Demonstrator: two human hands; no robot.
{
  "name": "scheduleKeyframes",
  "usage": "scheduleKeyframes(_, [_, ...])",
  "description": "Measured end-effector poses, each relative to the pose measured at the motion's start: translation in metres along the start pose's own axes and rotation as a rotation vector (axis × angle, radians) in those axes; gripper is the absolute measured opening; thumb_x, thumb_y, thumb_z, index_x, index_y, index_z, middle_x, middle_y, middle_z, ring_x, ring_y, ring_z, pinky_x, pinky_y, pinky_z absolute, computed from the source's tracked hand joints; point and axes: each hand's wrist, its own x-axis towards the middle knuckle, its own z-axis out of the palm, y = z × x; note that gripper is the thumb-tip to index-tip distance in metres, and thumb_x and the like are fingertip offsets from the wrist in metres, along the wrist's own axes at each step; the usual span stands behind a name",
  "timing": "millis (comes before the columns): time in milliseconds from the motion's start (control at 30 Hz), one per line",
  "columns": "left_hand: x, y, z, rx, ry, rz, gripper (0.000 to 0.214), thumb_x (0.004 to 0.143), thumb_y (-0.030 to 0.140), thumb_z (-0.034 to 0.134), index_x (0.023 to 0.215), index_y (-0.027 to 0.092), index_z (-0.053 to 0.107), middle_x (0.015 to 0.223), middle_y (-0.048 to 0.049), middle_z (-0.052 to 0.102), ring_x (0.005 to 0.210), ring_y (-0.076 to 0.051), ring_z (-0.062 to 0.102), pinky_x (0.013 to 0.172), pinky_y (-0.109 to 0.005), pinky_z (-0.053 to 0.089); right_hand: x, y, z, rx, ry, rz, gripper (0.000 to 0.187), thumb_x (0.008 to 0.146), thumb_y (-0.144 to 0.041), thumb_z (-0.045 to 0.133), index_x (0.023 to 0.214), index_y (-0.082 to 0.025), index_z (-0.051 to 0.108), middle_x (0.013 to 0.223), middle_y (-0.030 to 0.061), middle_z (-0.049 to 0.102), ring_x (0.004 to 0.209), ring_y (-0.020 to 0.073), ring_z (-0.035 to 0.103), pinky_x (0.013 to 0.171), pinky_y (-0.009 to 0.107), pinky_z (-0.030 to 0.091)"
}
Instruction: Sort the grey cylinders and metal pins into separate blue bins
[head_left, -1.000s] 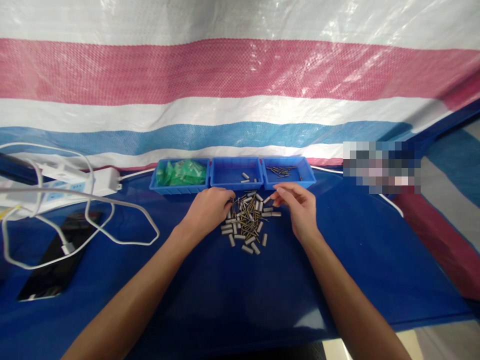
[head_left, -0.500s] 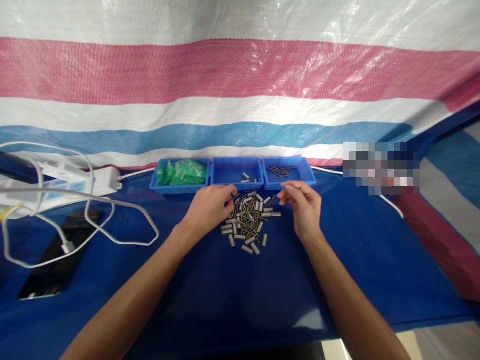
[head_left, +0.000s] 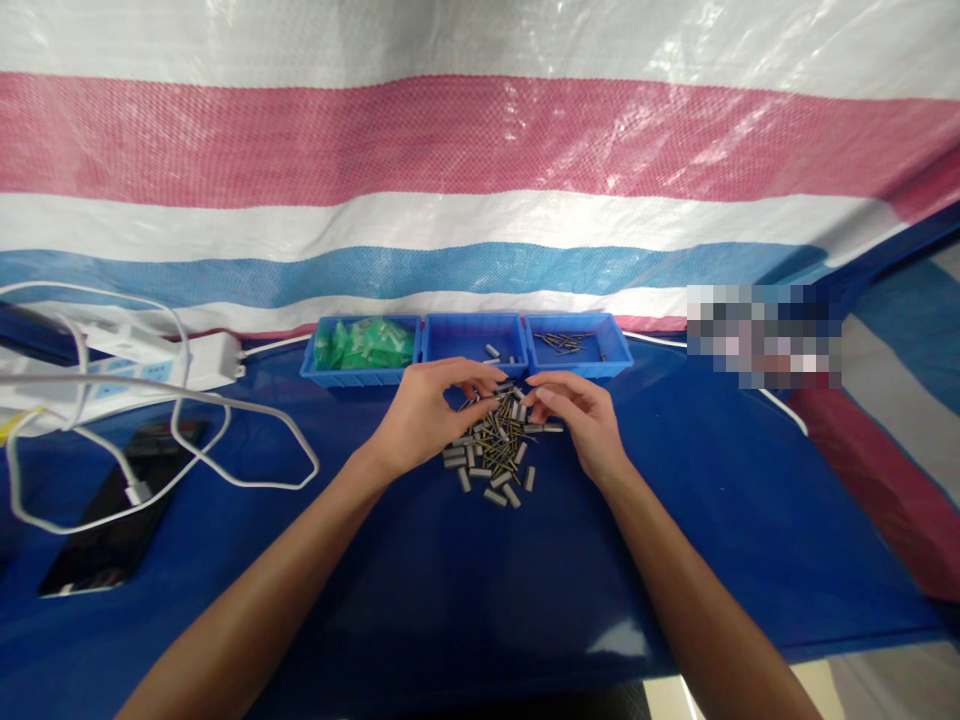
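Note:
A mixed pile of grey metal cylinders (head_left: pixel 494 497) and thin brassy pins (head_left: pixel 497 437) lies on the blue tabletop between my hands. My left hand (head_left: pixel 431 412) reaches over the pile's upper left side, thumb and fingers curled toward each other at the tips. From the right, my right hand (head_left: pixel 583 418) pinches at the pile's upper right edge. The fingertips of both hands are close together; whatever small piece they hold is too hidden to name.
Behind the pile stand three blue bins: the left bin (head_left: pixel 352 379) holds green plastic bags, the middle bin (head_left: pixel 457 340) a few cylinders, the right bin (head_left: pixel 611 350) several pins. At left are a power strip (head_left: pixel 202 362), looping white cables (head_left: pixel 259 486) and a black phone (head_left: pixel 112 530).
My hands have come closer together over the upper part of the pile, the left moving right and the right moving left. The bins have not moved.

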Motion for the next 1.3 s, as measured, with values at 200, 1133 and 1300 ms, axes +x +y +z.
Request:
scheduleKeyframes(200, [0.000, -0.001, 0.000, -0.008, -0.009, -0.050, 0.024, 0.092, 0.020, 0.077, 0.116, 0.019, 0.079, 0.095, -0.0020, 0.082, 0.082, -0.015, 0.075, 0.085, -0.027, 0.059, 0.001, 0.002, -0.002, 0.008, -0.003, 0.009, 0.021, 0.085, -0.038, 0.081, 0.100, -0.022, 0.081, 0.084, 0.0034, 0.080, 0.065, 0.0148, 0.067, 0.064, 0.029, 0.055])
scheduleKeyframes(1133, [0.002, -0.002, 0.001, -0.014, 0.054, -0.123, 0.023, 0.096, 0.031, 0.072, 0.115, 0.019, 0.076, 0.095, -0.0034, 0.080, 0.083, -0.016, 0.077, 0.082, -0.027, 0.062, 0.001, 0.001, -0.003, -0.068, 0.234, -0.145, 0.021, 0.080, -0.035, 0.089, 0.097, -0.025, 0.082, 0.092, 0.0033, 0.083, 0.068, 0.0168, 0.072, 0.060, 0.029, 0.057])
scheduleKeyframes(1300, [0.003, -0.001, -0.003, 0.062, 0.022, -0.160, 0.018, 0.096, 0.029, 0.069, 0.108, 0.018, 0.078, 0.091, -0.0029, 0.081, 0.081, -0.017, 0.077, 0.079, -0.026, 0.062, 0.004, -0.005, -0.019, -0.312, 0.261, -0.240, 0.032, 0.085, -0.034, 0.083, 0.115, -0.025, 0.077, 0.114, 0.0062, 0.081, 0.076, 0.0173, 0.073, 0.065, 0.031, 0.059])
